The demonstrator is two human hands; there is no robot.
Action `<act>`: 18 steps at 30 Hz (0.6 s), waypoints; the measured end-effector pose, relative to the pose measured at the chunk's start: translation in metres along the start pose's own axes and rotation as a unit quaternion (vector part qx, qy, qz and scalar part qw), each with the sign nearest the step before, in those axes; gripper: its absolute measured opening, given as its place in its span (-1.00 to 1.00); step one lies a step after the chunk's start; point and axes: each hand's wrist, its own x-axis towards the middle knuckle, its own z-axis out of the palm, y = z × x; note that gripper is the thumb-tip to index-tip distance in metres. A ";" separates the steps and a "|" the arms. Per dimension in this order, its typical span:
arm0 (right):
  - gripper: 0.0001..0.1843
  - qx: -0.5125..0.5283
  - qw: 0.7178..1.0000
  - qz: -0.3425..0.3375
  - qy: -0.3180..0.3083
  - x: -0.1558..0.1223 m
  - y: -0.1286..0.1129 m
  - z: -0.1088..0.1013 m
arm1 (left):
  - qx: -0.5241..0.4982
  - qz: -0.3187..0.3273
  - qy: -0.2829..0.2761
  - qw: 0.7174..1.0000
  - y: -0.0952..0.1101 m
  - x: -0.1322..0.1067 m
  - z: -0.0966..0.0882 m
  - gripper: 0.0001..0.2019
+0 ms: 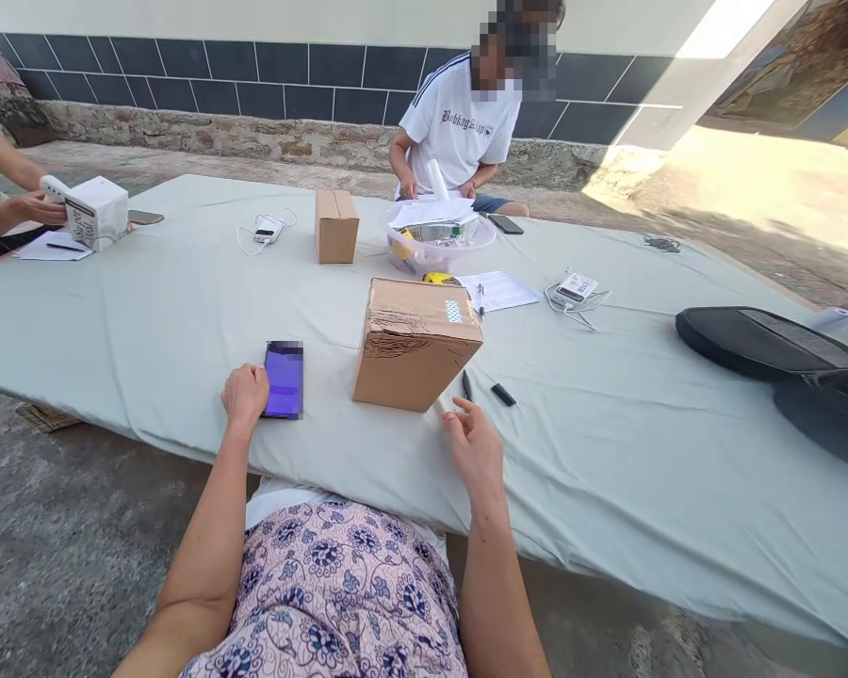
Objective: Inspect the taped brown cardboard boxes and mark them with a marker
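Observation:
On the cloth, my left hand rests in a loose fist against the left edge of a phone with a lit purple screen. A brown cardboard box with black scribbled lines and a small patterned label stands upright between my hands. Beside its lower right corner is my right hand, fingers apart and holding nothing that I can see. Just beyond those fingertips lies a black marker, partly hidden by the hand. A separate black cap lies to its right.
Across the table, a person sits behind a plastic basin of papers and packets. Nearby are a smaller box, yellow tape measure, and two white devices with cables. At left, another person's hands hold a white box.

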 end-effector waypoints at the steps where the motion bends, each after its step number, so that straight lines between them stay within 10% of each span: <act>1: -0.42 0.001 1.000 -0.001 -0.001 -0.001 0.000 0.000 | -0.007 0.001 -0.010 1.000 0.001 -0.001 0.000 -0.72; 18: -0.46 0.029 0.998 -0.032 -0.050 -0.012 -0.009 0.010 | -0.143 -0.001 -0.115 0.983 0.014 -0.009 0.022 -0.84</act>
